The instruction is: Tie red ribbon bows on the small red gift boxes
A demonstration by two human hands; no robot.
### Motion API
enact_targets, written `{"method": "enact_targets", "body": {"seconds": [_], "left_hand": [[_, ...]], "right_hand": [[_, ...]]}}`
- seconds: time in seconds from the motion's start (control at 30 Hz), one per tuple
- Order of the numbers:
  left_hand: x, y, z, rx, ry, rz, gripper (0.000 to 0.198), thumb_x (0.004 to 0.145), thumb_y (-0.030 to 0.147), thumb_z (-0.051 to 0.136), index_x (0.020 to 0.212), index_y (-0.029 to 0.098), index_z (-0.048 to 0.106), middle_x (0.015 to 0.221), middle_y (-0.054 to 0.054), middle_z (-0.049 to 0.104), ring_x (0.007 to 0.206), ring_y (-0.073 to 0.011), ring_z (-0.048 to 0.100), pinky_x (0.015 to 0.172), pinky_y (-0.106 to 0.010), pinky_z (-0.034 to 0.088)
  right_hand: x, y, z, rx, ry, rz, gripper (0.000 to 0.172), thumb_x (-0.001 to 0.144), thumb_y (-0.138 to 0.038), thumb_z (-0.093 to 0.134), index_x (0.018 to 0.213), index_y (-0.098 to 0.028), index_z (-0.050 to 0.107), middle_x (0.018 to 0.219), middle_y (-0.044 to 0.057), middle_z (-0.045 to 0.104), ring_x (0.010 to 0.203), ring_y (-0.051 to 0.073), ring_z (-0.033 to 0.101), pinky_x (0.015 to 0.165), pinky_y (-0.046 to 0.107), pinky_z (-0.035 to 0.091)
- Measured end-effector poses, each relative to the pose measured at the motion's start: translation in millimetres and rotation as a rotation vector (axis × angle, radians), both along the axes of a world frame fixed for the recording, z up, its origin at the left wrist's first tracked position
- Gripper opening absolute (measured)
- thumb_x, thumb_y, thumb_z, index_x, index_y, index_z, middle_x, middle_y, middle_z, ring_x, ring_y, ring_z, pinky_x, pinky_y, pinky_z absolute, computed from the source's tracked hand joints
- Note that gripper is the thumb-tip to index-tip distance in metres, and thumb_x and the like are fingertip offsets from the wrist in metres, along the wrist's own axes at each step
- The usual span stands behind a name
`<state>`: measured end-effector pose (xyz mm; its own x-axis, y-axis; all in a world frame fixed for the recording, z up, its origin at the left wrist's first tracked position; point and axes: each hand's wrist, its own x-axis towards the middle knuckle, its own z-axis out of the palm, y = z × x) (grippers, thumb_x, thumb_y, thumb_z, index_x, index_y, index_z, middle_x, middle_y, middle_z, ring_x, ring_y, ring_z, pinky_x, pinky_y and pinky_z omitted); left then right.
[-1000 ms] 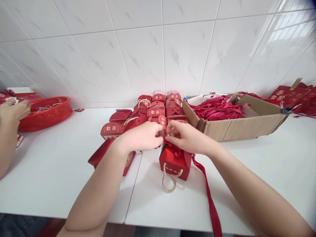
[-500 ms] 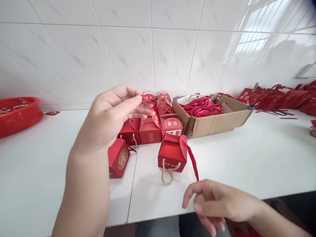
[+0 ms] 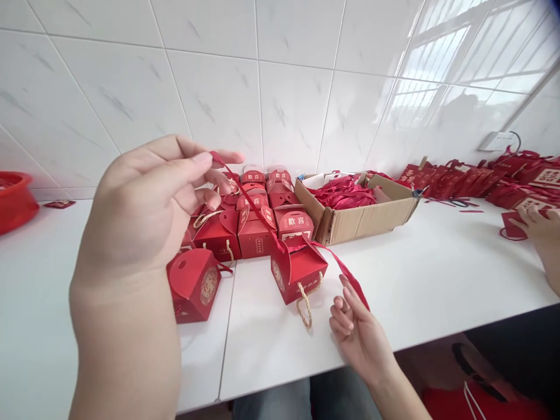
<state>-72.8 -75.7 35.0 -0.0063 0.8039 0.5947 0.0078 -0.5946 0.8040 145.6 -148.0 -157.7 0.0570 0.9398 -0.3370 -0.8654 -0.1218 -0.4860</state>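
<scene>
My left hand (image 3: 161, 186) is raised at the left, pinching one end of a red ribbon (image 3: 249, 201) between thumb and fingers. The ribbon slants down to a small red box (image 3: 301, 265) with a gold rope handle, passes through its top, and comes out on the right. My right hand (image 3: 359, 326) is beside that loose end, palm partly up, index finger stretched and the other fingers curled. The ribbon end lies against or behind this hand; whether it is gripped cannot be made out. Another red box (image 3: 195, 286) sits by my left wrist.
Rows of red boxes (image 3: 258, 233) stand near the tiled wall. Beside them is a cardboard box (image 3: 371, 219) of red ribbons. A red basin (image 3: 17, 204) sits far left. At far right, another person's hand (image 3: 540, 233) touches red packaging before more red bags (image 3: 464, 178).
The view has swung right, bringing in the other person's hand. My left hand has pulled the ribbon out longer. My right hand has turned and risen beside the ribbon end. The box has turned.
</scene>
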Motion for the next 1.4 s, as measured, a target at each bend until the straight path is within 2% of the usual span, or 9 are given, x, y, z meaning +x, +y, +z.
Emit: {"method": "enact_targets", "body": {"seconds": [0.1,0.2,0.43,0.6,0.7,0.8,0.93,1.2,1.4], "left_hand": [[-3,2,0.0,0.005,-0.023,-0.049,0.011,0.076,0.017,0.061,0.067,0.024,0.063,0.082,-0.005,0.073,0.077,-0.0260,0.066,0.057,-0.042,0.055],[-4,7,-1.3,0.044,-0.073,-0.093,0.015,0.078,0.009,0.053,0.067,0.015,0.061,0.075,-0.008,0.072,0.077,-0.0251,0.068,0.059,-0.038,0.055],[-9,15,-3.3,0.146,-0.110,0.037,0.012,0.077,0.006,0.054,0.069,0.010,0.062,0.067,-0.007,0.069,0.057,-0.0121,0.059,0.043,-0.019,0.035],[-1,13,-5.0,0.111,-0.126,0.052,0.013,0.078,0.008,0.059,0.072,0.015,0.069,0.069,-0.004,0.067,0.061,-0.0116,0.059,0.047,-0.021,0.045],[6,10,-7.7,0.134,-0.093,0.061,0.017,0.074,0.003,0.063,0.082,0.014,0.072,0.075,-0.004,0.069,0.067,-0.0111,0.062,0.057,-0.022,0.053],[11,7,-9.2,0.146,-0.060,0.149,0.023,0.068,0.007,0.071,0.083,0.024,0.074,0.080,-0.003,0.071,0.076,-0.0184,0.066,0.067,-0.032,0.059],[16,7,-8.7,0.137,-0.019,0.250,0.022,0.066,0.021,0.077,0.075,0.039,0.071,0.080,0.000,0.071,0.084,-0.0283,0.067,0.073,-0.045,0.059],[39,20,-2.9,0.152,-0.093,0.207,0.016,0.068,0.017,0.075,0.079,0.028,0.072,0.077,-0.001,0.069,0.080,-0.0201,0.065,0.066,-0.034,0.058],[64,26,0.4,0.143,-0.199,0.079,0.014,0.069,0.015,0.075,0.076,0.024,0.068,0.080,-0.002,0.069,0.083,-0.0178,0.065,0.055,-0.025,0.050]], "right_hand": [[22,23,3.0,0.112,-0.134,-0.117,0.030,0.073,-0.026,0.075,0.097,-0.028,0.057,0.063,-0.006,0.057,0.043,0.003,0.037,0.042,0.012,0.033],[43,44,15.4,0.242,-0.323,-0.223,0.036,0.072,-0.029,0.076,0.104,-0.031,0.059,0.067,-0.006,0.057,0.049,0.004,0.044,0.048,0.014,0.039],[75,77,63.6,0.443,-0.790,-0.283,0.024,0.075,-0.039,0.073,0.088,-0.020,0.067,0.069,-0.002,0.059,0.054,0.007,0.051,0.050,0.020,0.042],[94,81,109.0,0.495,-1.431,-0.175,0.026,0.070,-0.039,0.077,0.087,-0.023,0.067,0.085,0.003,0.069,0.078,0.017,0.064,0.070,0.029,0.048],[97,79,135.4,0.469,-1.612,-0.116,0.027,0.069,-0.043,0.076,0.087,-0.025,0.069,0.090,0.003,0.070,0.085,0.020,0.065,0.071,0.030,0.049],[92,80,156.0,0.489,-1.696,-0.074,0.026,0.072,-0.048,0.071,0.076,-0.022,0.070,0.072,0.002,0.068,0.071,0.018,0.063,0.061,0.029,0.046],[80,88,172.2,0.595,-1.726,-0.184,0.028,0.072,-0.048,0.071,0.068,-0.020,0.071,0.064,0.002,0.065,0.061,0.017,0.060,0.052,0.028,0.042],[74,97,177.5,0.693,-1.560,-0.211,0.035,0.080,-0.049,0.064,0.061,-0.021,0.070,0.052,0.001,0.061,0.053,0.014,0.058,0.052,0.028,0.043],[64,98,173.9,0.831,-1.355,-0.290,0.020,0.076,-0.038,0.071,0.065,-0.021,0.071,0.049,-0.003,0.053,0.056,0.014,0.057,0.051,0.027,0.041]]}}
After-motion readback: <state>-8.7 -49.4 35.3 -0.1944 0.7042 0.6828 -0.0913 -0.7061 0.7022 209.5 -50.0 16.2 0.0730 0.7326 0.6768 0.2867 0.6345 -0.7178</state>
